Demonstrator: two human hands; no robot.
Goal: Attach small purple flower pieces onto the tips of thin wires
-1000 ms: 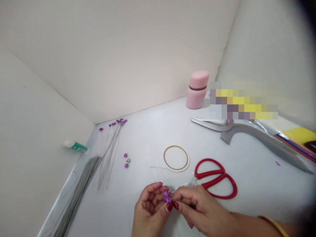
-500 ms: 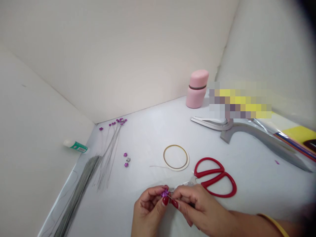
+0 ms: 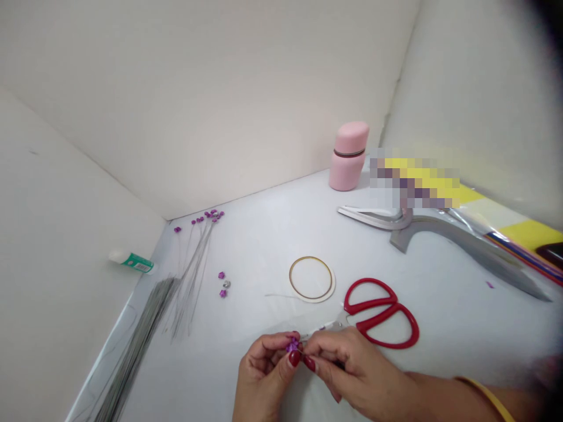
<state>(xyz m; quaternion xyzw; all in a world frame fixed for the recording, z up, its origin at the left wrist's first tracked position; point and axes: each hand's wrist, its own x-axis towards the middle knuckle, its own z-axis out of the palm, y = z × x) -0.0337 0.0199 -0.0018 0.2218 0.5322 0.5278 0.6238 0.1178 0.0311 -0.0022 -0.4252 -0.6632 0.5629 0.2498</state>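
Your left hand (image 3: 268,372) has its thumb and forefinger brought together on the purple star (image 3: 292,346), with the other fingers curled loosely behind. The star sits at the fingertips, low in the middle of the view, above the table (image 3: 246,258) and between your two hands. Your right hand (image 3: 347,366) is closed to a narrow pinch just beside it, its thumb and forefinger apparently gripping a fine wire (image 3: 301,351) that meets the star; the fingertips cover the join, so you cannot tell from here how far the wire goes in or whether it is secured. To work this join well, grip the star lightly by its edges, since such a small, shiny piece probably dents under a hard squeeze. Pinch the wire close to the star, because a long free length would likely bend, and make small turns or pushes in line with it. Tilt your left thumb away enough to see the contact point. Mind the scissors (image 3: 407,325) too: their blades run toward your fingers, partly hidden by your right hand. The tape ring (image 3: 333,287) lies beyond your hands, and two loose stars (image 3: 221,275) lie well apart, to the left.
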